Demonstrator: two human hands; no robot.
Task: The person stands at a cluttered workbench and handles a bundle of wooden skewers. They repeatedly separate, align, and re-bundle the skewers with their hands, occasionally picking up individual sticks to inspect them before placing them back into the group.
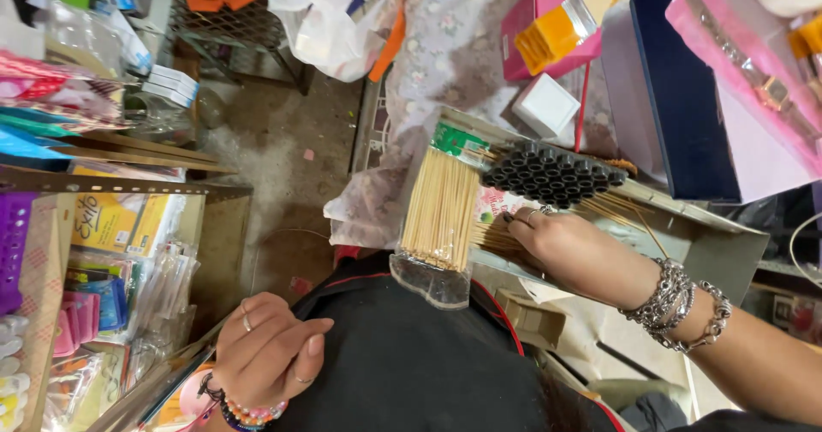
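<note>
Your right hand (561, 239), mid-frame, fingers curled down onto loose pale bamboo skewers (497, 237) in a grey tray (719, 235). Just left: clear pack of skewers (441, 209) w/ green label on top. Black honeycomb block (552, 173) sits above. Your left hand (270, 355), bottom left, loosely pinches a thin stick (184, 355). Yellow packet (107, 222) far left; pink box (535, 12) up top.

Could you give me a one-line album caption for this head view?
Right hand reaches among loose wooden skewers beside a skewer packet; left hand rests nearby.
</note>
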